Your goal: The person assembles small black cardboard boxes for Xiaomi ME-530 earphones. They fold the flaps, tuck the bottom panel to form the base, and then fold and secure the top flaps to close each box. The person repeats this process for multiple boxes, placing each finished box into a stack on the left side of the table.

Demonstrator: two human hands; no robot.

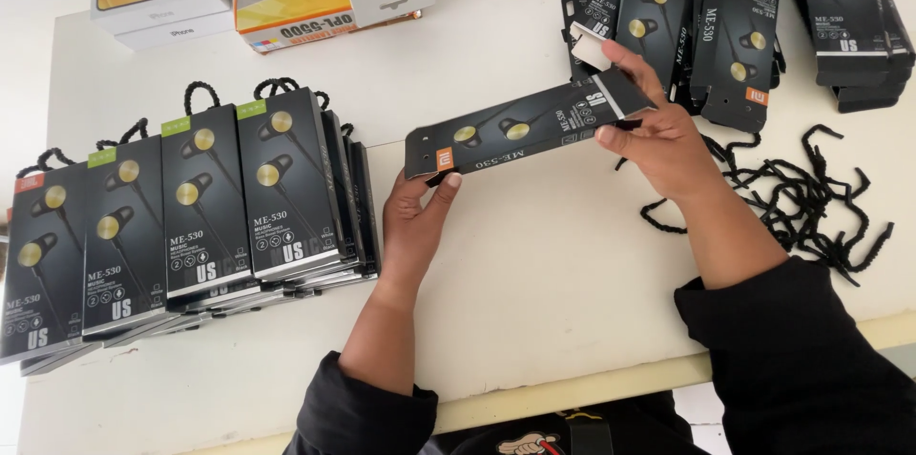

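Item: 1 flat black earphone box (520,129), held level above the white table (534,264). My left hand (415,226) pinches its orange-tabbed end; my right hand (658,135) grips the open flap end. Step, as I judge it: closing up the box. Next needs 1 cord from the black cord pile (797,193); finished boxes (191,207) stacked left.

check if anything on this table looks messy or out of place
The black cords lie in a loose tangle at the right, and the flat black boxes behind them are heaped askew. The finished boxes on the left stand in neat rows. The left hand and right hand hold one black box.
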